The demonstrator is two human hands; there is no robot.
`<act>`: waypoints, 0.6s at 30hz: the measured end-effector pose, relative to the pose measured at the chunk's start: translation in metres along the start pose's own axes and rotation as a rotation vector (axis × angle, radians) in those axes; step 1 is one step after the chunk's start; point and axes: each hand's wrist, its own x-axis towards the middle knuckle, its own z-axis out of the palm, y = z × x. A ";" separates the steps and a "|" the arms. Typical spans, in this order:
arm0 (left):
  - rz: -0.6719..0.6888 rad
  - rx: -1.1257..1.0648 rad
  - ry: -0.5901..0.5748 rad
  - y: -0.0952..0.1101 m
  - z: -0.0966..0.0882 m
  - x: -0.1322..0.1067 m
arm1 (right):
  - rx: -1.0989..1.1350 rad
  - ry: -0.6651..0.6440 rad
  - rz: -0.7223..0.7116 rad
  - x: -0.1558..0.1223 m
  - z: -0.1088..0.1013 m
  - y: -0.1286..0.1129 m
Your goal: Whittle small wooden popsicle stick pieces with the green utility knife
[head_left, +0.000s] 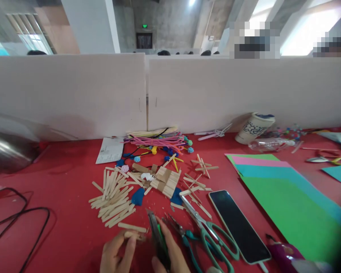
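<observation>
My left hand [116, 253], at the bottom of the view, pinches a short wooden craft stick [133, 235] between thumb and fingers. Beside it, my right hand [174, 248] is wrapped round a black and green utility knife [158, 239], whose tip points up and away from me. The knife is apart from the stick. A single craft stick [132, 227] lies just beyond my left hand, and a spread pile of craft sticks [116, 201] lies farther off. Pliers with teal handles [184, 235] and green-handled scissors [213, 235] rest right of the knife.
A panel of joined sticks [167, 180] lies mid-table among blue scraps [138, 196]. Pink pipe cleaners [156, 140] are heaped behind. To the right are a phone [238, 225], coloured paper sheets [284, 197], a leaning paper cup [252, 129] and a clear bottle [269, 144]. A cable [45, 212] curls left.
</observation>
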 end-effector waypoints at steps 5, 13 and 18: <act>-0.025 -0.092 -0.029 0.005 0.001 0.002 | -0.042 -0.070 0.046 0.002 -0.002 -0.016; -0.097 -0.208 -0.002 0.004 0.005 -0.001 | 0.021 0.010 0.024 0.002 0.006 -0.007; -0.128 -0.252 -0.027 0.001 0.007 -0.003 | 0.031 0.037 0.011 0.003 0.009 0.000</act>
